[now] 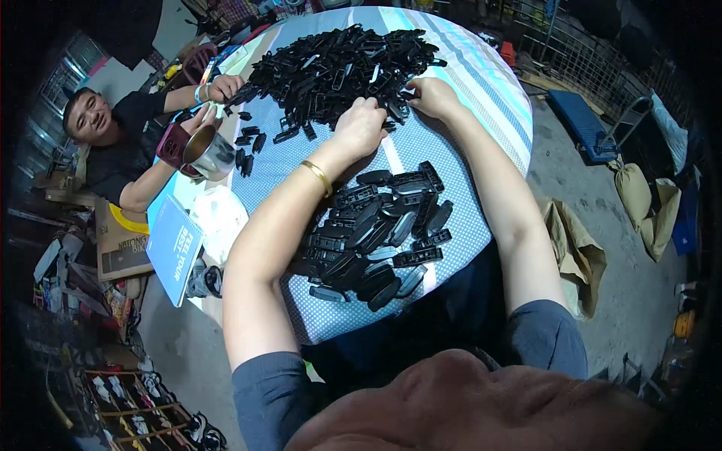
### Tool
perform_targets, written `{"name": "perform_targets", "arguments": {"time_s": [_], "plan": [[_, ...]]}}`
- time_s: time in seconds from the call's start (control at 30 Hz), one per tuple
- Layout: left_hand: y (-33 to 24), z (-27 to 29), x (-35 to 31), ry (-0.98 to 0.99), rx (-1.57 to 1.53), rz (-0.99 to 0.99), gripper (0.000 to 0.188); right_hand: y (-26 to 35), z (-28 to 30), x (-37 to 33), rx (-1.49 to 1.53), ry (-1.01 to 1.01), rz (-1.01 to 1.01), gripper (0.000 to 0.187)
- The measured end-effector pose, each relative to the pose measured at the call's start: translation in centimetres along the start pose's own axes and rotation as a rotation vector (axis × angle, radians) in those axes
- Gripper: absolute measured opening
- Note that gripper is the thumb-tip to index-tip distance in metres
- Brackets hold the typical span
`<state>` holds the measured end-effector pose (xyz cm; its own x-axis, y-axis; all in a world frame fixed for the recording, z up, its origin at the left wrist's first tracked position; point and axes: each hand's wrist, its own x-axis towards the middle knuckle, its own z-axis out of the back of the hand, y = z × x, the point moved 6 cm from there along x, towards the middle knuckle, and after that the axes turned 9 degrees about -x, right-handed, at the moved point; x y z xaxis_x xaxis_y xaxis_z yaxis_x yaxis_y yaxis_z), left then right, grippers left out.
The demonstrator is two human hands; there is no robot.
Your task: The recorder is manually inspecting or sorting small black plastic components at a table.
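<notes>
A large heap of small black plastic pieces (331,68), long and slotted, covers the far part of the round table. My left hand (361,128) is at the heap's near edge with its fingers curled closed; what they hold is hidden. To its right, my right hand (435,98) reaches the heap's right edge, fingers bent together against the black pieces. Whatever lies in its fingertips is too small to make out. Between my forearms, close to me, lies a second pile of longer black plastic parts (372,233), some with smooth rounded backs and others showing slots.
At the left sits another person (113,143), one hand at the heap, with a metal mug (209,152) nearby. Several loose pieces (248,143) lie there. A blue booklet (174,248) and white plastic bag (219,218) rest at the left edge. A blue trolley (579,124) stands on the right.
</notes>
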<state>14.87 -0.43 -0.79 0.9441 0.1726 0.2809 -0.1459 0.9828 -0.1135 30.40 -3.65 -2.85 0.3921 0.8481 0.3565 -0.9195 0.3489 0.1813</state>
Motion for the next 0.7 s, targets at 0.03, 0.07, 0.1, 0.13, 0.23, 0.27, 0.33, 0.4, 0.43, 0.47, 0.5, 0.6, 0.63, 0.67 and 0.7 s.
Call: {"name": "perform_targets", "arguments": {"time_s": [0.03,0.07,0.1,0.13,0.23,0.27,0.33,0.4,0.43,0.47,0.5,0.6,0.63,0.67,0.7], "plan": [[-0.3,0.6,-0.2,-0.057,-0.035,-0.046,0.024,-0.2,0.1,0.0,-0.018,0.019,-0.017,0.025],[-0.3,0.9,-0.4,-0.053,-0.037,-0.05,0.024,-0.5,0.0,0.0,-0.018,0.02,-0.023,0.025],[0.0,1.5,-0.5,-0.104,-0.171,-0.011,0.024,-0.8,0.7,0.1,0.001,-0.095,-0.008,0.025],[0.4,2.5,-0.9,-0.154,-0.301,0.032,0.023,-0.7,1.4,0.1,0.023,-0.213,0.012,0.025],[2.3,4.8,-3.2,-0.267,-0.433,0.152,0.024,1.1,2.4,0.1,0.182,-0.22,-0.011,0.026],[3.0,5.3,-3.7,-0.309,-0.487,0.184,0.023,1.6,3.1,-0.1,0.281,-0.313,0.031,0.027],[5.5,5.4,-5.4,-0.386,-0.685,0.21,0.023,5.1,3.2,-0.2,0.557,-0.19,0.139,0.026],[6.7,5.1,-7.2,-0.343,-0.983,0.329,0.024,9.4,3.7,-1.7,0.658,-0.02,0.229,0.025],[6.6,4.4,-7.3,-0.31,-1.219,0.417,0.026,10.6,4.3,-2.5,0.648,-0.106,0.328,0.023],[6.5,3.9,-7.5,-0.274,-1.451,0.507,0.028,11.6,4.7,-3.1,0.639,-0.19,0.431,0.021],[6.2,3.9,-7.7,-0.274,-1.455,0.505,0.028,12.1,4.7,-3.6,0.653,-0.208,0.442,0.021],[4.9,3.4,-7.5,-0.173,-1.643,0.407,0.034,12.7,4.9,-4.1,0.663,-0.195,0.439,0.021],[4.9,3.6,-7.5,-0.183,-1.6,0.394,0.035,12.5,4.5,-3.9,0.681,-0.174,0.397,0.02],[4.9,3.7,-7.6,-0.193,-1.556,0.381,0.036,12.3,4.1,-3.8,0.699,-0.153,0.355,0.02],[5.1,3.4,-7.6,-0.183,-1.589,0.412,0.037,12.2,3.7,-3.7,0.775,-0.11,0.327,0.02]]}}
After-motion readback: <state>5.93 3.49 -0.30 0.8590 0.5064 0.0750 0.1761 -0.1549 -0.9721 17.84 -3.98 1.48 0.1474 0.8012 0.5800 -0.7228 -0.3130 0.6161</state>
